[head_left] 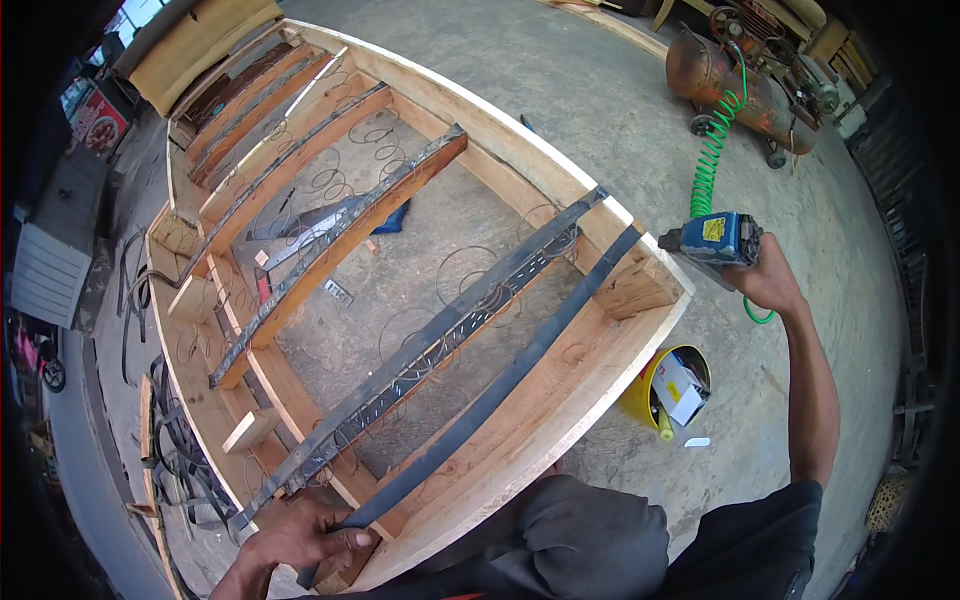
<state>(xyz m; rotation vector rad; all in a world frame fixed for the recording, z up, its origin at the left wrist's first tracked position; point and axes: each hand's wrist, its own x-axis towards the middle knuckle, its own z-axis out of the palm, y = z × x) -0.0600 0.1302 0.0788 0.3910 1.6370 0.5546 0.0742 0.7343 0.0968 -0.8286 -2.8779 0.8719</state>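
In my right hand (770,275) is a blue air stapler (728,238), its nose pointing left at the frame's right corner. A green coiled air hose (708,165) rises behind it. My left hand (305,538) grips the near end of a black webbing strap (480,395) at the frame's lower left. That strap runs diagonally to the upper right edge of the wooden frame (575,432). Beside it lies another strap, with many staples showing along the band below it. Several wire coil springs (465,275) sit along the crosspieces, and more black strips cover the other slats.
A rusty air compressor (735,95) stands at the far right. Near the frame's right side is a yellow bucket (640,400) holding a white box. A handsaw (320,228) lies on the floor inside the frame. Loose black straps (185,455) and wood strips lie to the left.
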